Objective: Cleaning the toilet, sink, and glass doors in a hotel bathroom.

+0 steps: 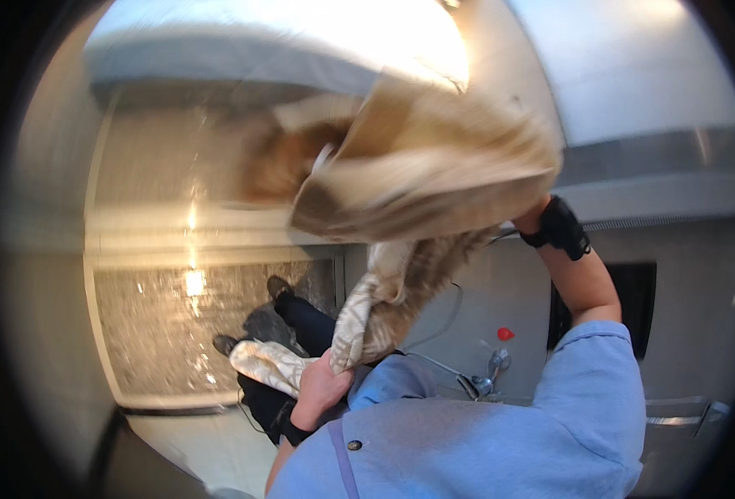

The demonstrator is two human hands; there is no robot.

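A large beige and tan cloth (pixel 430 168) is spread in the air before me, blurred by motion. Its lower part is a white-and-beige patterned length (pixel 355 324) with a shaggy brown side. My left hand (pixel 324 382) grips this patterned part near my waist, and a loose end (pixel 268 365) hangs towards my feet. At the cloth's right edge, my right hand (pixel 531 216) holds it up from behind; the fingers are hidden by the fabric. A black band (pixel 564 227) circles the right wrist.
Chrome taps (pixel 485 382) and a hose stand on a pale surface to my right, near a small red object (pixel 505 334). My dark shoes (pixel 278 287) are on a shiny, mottled floor (pixel 155 330). Pale walls rise close by, and a brown blurred shape (pixel 280 162) lies beyond the cloth.
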